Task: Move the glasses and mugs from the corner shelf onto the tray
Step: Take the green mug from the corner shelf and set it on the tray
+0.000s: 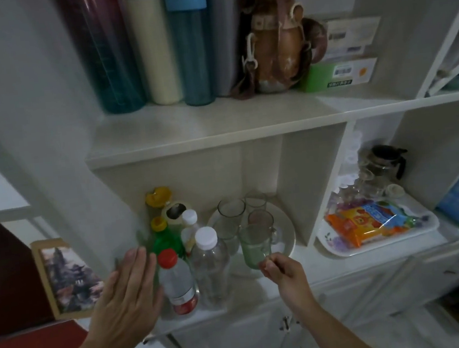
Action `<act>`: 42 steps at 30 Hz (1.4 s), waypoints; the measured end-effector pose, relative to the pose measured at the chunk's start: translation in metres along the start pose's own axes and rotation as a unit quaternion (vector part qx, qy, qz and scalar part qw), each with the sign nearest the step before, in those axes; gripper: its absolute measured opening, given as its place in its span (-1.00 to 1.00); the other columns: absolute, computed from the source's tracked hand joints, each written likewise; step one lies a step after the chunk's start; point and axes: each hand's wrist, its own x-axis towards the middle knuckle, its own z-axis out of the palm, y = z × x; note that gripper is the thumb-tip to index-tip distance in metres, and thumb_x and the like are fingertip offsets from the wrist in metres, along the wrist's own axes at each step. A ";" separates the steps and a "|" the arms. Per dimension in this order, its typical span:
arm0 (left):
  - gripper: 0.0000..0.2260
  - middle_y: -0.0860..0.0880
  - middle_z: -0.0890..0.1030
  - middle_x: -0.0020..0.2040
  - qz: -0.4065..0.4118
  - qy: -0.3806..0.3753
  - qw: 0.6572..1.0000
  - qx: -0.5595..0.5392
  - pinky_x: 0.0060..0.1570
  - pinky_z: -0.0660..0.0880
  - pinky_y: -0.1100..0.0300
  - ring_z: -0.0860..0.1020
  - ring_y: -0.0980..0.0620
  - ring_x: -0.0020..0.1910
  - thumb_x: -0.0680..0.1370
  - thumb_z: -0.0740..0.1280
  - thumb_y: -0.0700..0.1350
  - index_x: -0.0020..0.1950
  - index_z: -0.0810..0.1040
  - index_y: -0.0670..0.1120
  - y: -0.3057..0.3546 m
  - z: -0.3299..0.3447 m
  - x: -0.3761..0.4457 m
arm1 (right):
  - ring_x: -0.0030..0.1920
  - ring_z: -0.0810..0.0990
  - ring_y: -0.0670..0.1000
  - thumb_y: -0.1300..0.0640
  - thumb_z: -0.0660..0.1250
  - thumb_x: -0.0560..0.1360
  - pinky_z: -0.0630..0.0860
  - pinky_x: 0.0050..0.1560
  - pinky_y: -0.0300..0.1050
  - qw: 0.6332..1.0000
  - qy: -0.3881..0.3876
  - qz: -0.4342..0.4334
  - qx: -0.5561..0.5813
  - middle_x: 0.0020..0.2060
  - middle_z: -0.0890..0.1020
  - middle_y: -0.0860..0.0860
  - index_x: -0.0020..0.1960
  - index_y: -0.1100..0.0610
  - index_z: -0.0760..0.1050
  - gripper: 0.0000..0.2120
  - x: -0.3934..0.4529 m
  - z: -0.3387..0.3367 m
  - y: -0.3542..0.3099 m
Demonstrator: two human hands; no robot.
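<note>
Head view: right hand (284, 272) pinches green glass (255, 246) at its base, over plate (286, 234) in the shelf's left compartment. Other glasses (231, 216) stand on the plate. Left hand (127, 292) open, flat, touching red-capped bottle (176, 283). Tray (345, 249) sits in right compartment.

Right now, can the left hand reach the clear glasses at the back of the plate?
Probably not easily. The left hand is open beside the plastic bottles, which stand between it and the clear glasses. The right hand, at the green mug, has the freer path.
</note>
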 end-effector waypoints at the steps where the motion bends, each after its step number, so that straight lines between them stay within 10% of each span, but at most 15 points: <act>1: -0.27 -0.30 0.01 0.61 -0.003 0.015 1.000 0.007 0.53 -0.08 -0.09 0.00 -0.21 0.60 0.53 0.22 0.02 0.56 0.07 -0.34 0.001 0.003 0.000 | -0.31 0.45 0.00 0.28 0.29 0.50 0.41 -0.20 -0.17 1.000 -0.002 -0.003 0.008 -0.38 0.47 0.10 -0.31 0.37 0.37 -0.75 0.002 0.002 0.006; 12: -0.15 -0.26 0.04 0.61 -0.010 0.044 0.999 0.022 0.55 -0.10 -0.05 0.03 -0.18 0.60 0.43 0.30 0.11 0.57 0.09 -0.31 0.001 0.007 -0.001 | -0.22 0.53 0.03 0.17 0.30 0.50 0.47 -0.07 0.00 0.999 -0.025 0.012 0.037 -0.33 0.56 0.14 -0.24 0.32 0.48 -0.77 0.010 0.004 0.041; 31: -0.30 -0.21 0.02 0.62 -0.036 0.038 0.997 -0.048 0.56 -0.14 -0.03 0.02 -0.13 0.61 0.60 0.12 0.13 0.59 0.05 -0.27 0.003 -0.002 0.004 | -0.49 0.55 -0.16 0.38 0.29 0.54 0.45 -0.40 -0.41 0.989 0.071 0.077 -0.108 -0.30 0.65 0.04 -0.14 0.11 0.63 -0.75 0.023 -0.004 0.038; 42: -0.39 -0.28 0.28 0.53 -0.013 -0.059 0.979 -0.196 0.51 0.12 -0.12 0.20 -0.18 0.55 0.56 0.24 0.03 0.51 0.20 -0.26 0.007 -0.025 0.011 | -0.05 0.66 0.05 0.21 0.46 0.46 0.42 0.03 -0.23 0.958 0.103 0.093 -0.250 0.04 0.71 0.09 0.19 0.19 0.61 -0.70 0.009 0.000 0.000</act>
